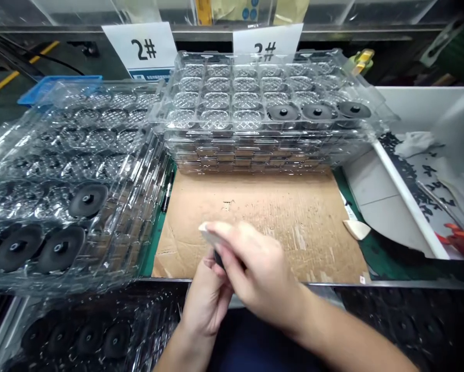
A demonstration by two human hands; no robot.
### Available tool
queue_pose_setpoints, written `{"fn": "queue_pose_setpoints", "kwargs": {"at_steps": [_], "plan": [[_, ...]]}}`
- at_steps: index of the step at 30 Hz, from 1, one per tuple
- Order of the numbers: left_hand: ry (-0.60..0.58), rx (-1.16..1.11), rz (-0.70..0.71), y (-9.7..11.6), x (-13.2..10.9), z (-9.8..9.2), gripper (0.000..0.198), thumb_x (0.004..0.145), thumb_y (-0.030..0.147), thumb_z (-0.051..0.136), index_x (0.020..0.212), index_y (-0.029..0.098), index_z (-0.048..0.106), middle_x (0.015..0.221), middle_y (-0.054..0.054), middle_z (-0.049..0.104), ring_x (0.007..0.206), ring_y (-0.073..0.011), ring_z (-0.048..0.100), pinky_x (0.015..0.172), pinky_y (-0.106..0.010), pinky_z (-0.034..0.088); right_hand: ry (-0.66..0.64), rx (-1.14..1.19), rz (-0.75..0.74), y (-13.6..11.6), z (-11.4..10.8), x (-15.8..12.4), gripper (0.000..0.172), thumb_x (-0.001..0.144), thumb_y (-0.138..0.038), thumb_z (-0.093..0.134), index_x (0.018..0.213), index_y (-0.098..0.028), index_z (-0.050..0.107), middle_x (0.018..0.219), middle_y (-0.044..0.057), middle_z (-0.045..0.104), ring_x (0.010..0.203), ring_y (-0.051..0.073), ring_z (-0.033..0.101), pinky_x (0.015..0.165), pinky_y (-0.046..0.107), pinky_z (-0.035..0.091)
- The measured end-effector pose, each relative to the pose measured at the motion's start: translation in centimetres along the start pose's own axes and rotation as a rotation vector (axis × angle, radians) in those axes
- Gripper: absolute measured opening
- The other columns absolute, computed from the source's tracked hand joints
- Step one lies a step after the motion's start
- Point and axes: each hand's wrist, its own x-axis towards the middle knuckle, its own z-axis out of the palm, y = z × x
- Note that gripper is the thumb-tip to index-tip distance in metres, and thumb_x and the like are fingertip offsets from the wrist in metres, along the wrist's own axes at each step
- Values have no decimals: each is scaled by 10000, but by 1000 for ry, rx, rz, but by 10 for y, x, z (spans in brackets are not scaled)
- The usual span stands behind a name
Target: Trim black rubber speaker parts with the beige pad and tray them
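Observation:
My left hand [206,299] is raised above the front of the cardboard sheet [290,227], its fingers curled around a small dark part [218,258] that is mostly hidden. My right hand [253,271] sits over it and grips a white wedge-shaped sponge [211,235], which touches or nearly touches that part. Clear plastic blister trays [232,77] stand stacked behind the cardboard. Several black discs [283,111] fill the right end of their front row. Another stack of trays [73,155] lies to my left, with several black discs [60,249] in its nearest rows.
A loose cream sponge wedge [356,229] lies at the cardboard's right edge. A white bin [410,201] at right holds black scraps and red-handled tools [460,240]. A black pen [168,191] lies left of the cardboard. More black discs sit in a tray [90,336] at front left.

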Motion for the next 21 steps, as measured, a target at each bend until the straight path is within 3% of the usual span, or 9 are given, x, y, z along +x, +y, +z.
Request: {"fn": "queue_pose_setpoints", "kwargs": {"at_steps": [5, 8, 10, 14, 16, 18, 19, 21], "plan": [[66, 82, -34, -5, -5, 5, 496, 579, 293, 776, 1053, 271, 632, 1071, -31, 668, 954, -204, 625, 837, -264, 499, -128, 97, 72, 4, -9, -12, 278, 873, -129, 427, 1116, -196, 545, 889, 27, 608, 751, 112, 566, 693, 216, 478], [43, 124, -33, -8, -5, 12, 355, 628, 269, 749, 971, 229, 666, 1008, -48, 688, 964, -221, 621, 869, -299, 484, 0, 54, 68, 7, -15, -11, 305, 888, -150, 407, 1169, -182, 522, 972, 53, 600, 830, 136, 568, 751, 260, 474], [6, 122, -30, -9, -4, 16, 400, 614, 283, 756, 998, 229, 657, 1049, -55, 677, 994, -242, 608, 892, -321, 472, 44, 93, 5, 7, -21, -14, 337, 889, -137, 403, 1214, -162, 487, 995, 63, 596, 861, 134, 564, 775, 254, 468], [17, 137, -28, -12, -4, 25, 521, 545, 299, 794, 1042, 283, 636, 1056, -23, 676, 988, -227, 614, 825, -262, 501, -122, 169, 91, 7, -34, -25, 281, 865, -117, 445, 1106, -214, 552, 901, 9, 605, 765, 97, 563, 691, 192, 466], [22, 183, -39, -16, -5, 32, 455, 565, 274, 787, 1001, 255, 657, 999, -29, 688, 981, -221, 614, 824, -253, 496, -45, 118, 130, 8, -38, -24, 271, 879, -141, 434, 1112, -212, 553, 913, 15, 599, 779, 106, 562, 705, 213, 464], [3, 200, -74, -20, -5, 38, 402, 598, 265, 768, 985, 228, 665, 967, -41, 690, 972, -224, 614, 857, -282, 481, 69, 76, 76, 9, -41, -22, 307, 893, -155, 414, 1182, -186, 514, 950, 39, 596, 824, 126, 560, 741, 246, 460], [-9, 188, -94, -21, -6, 40, 412, 598, 270, 767, 995, 229, 662, 972, -43, 689, 970, -228, 613, 875, -301, 473, 78, 82, 39, 10, -44, -22, 319, 892, -151, 412, 1198, -174, 502, 964, 46, 598, 840, 131, 558, 752, 251, 458], [-32, 147, -125, -22, -6, 41, 464, 582, 272, 775, 1029, 260, 649, 1014, -36, 683, 965, -225, 616, 886, -313, 467, -25, 131, 11, 11, -52, -28, 312, 880, -128, 431, 1174, -182, 519, 975, 32, 608, 851, 118, 560, 750, 224, 454]]}}
